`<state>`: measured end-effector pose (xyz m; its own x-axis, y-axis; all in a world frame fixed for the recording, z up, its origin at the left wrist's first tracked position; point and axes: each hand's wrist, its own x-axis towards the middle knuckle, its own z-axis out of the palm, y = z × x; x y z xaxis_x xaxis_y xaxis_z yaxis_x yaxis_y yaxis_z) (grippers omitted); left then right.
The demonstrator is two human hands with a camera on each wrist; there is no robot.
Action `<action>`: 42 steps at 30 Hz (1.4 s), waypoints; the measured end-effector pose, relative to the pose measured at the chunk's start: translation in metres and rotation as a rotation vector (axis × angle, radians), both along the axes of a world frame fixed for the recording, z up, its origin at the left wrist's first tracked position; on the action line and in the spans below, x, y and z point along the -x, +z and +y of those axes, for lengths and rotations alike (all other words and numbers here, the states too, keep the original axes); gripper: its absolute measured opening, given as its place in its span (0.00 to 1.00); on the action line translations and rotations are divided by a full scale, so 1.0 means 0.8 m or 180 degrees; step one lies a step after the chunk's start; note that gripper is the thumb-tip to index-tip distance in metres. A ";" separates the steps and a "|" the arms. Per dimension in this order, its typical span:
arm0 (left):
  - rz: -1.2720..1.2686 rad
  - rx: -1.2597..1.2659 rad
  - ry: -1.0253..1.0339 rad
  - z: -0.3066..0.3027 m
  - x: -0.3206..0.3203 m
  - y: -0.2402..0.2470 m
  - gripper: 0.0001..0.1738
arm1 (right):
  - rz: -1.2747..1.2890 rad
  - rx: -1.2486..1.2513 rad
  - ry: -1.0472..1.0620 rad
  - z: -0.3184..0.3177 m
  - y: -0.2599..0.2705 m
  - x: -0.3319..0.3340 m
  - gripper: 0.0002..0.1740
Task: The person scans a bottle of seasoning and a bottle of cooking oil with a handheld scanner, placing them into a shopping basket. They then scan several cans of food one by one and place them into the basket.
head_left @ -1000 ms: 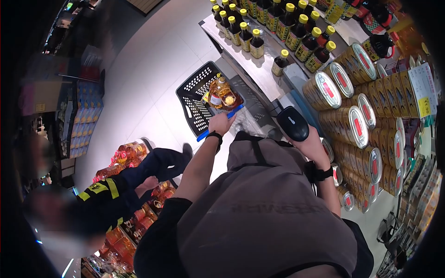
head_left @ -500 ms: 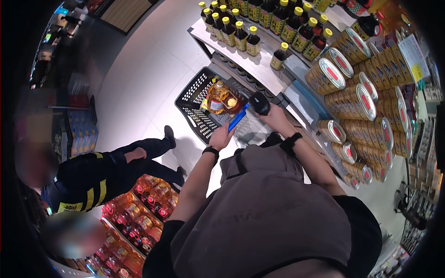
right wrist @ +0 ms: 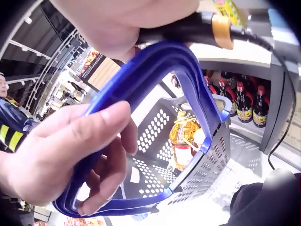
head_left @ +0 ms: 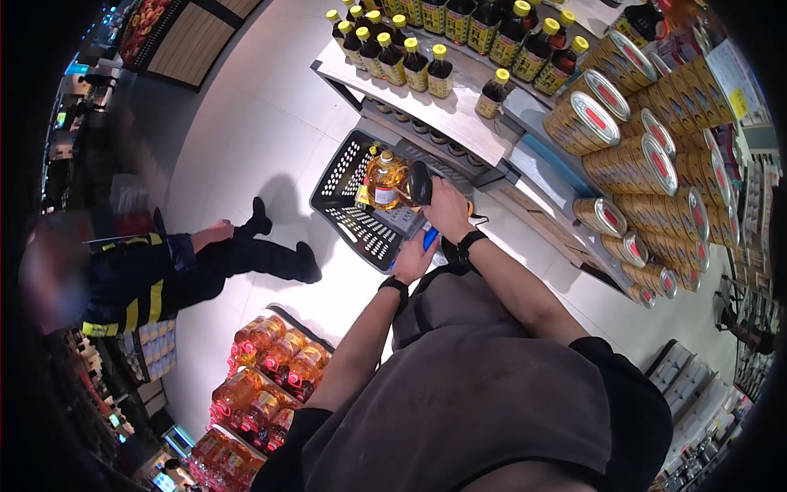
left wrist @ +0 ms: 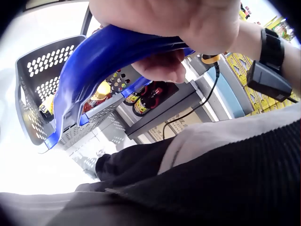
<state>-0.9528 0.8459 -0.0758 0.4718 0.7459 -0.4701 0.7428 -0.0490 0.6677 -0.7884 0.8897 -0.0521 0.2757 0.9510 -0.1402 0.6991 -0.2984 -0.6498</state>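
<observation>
Store interior with a pale tiled floor (head_left: 283,102), brightly lit
A display table (head_left: 463,125) with a light top and dark frame borders the tiles; beyond its left corner stands a wood-panelled display stand (head_left: 195,47), while small lamps and pale rails line the dark ceiling (right wrist: 23,35)

Yellow-capped bottles (head_left: 416,66), apparently oval tins (head_left: 648,166)
</observation>
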 end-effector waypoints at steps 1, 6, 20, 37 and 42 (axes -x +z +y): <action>-0.0079 0.0039 -0.0004 0.004 0.000 0.003 0.24 | 0.0032 -0.0002 0.0016 0.006 -0.005 0.002 0.22; -0.0011 0.0534 -0.0156 0.017 0.002 0.017 0.23 | -0.0257 0.0135 0.0166 0.020 -0.021 0.006 0.23; -0.0563 0.1316 0.0822 0.186 0.086 -0.118 0.19 | -0.0417 0.0299 -0.0284 0.029 -0.024 0.013 0.29; 0.1070 -0.0436 -0.1485 0.529 0.128 -0.658 0.21 | -0.0700 0.0873 -0.2146 -0.032 -0.054 0.047 0.19; 0.1174 -0.0253 -0.1561 0.533 0.125 -0.664 0.17 | -0.0448 0.0860 -0.2594 -0.034 -0.053 0.056 0.20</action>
